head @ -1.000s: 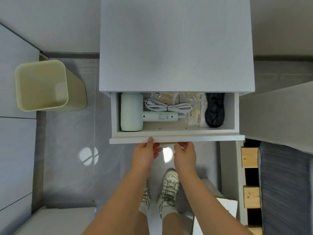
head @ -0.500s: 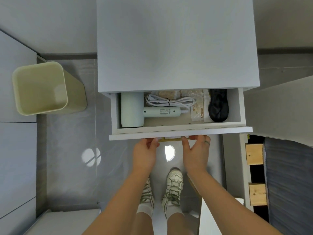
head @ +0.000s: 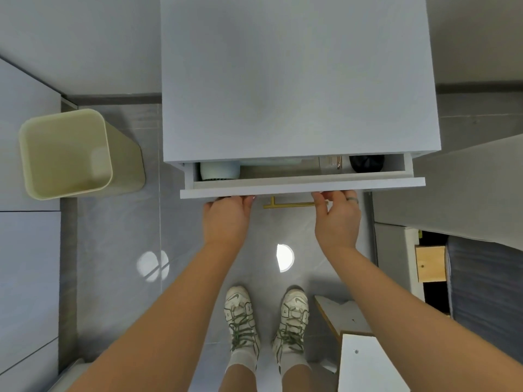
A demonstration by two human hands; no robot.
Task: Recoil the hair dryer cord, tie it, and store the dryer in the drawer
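The grey drawer [head: 396, 183] of the grey cabinet [head: 297, 80] stands open by only a narrow gap. Through that gap shows the round end of the pale green hair dryer [head: 219, 171] at the left; its handle and tied cord are hidden under the cabinet top. My left hand [head: 226, 219] presses its fingertips against the drawer front left of the gold handle [head: 285, 205]. My right hand [head: 336, 219] touches the front at the handle's right end, fingers extended.
A black pouch [head: 366, 162] and a clear packet [head: 329, 163] peek out at the drawer's right. A pale green bin [head: 65, 154] stands on the floor to the left. A bed frame [head: 430, 263] and white boards [head: 365, 363] crowd the right.
The drawer has slid most of the way into the cabinet, hiding the dryer's handle and cord. Both hands moved forward with the drawer front.
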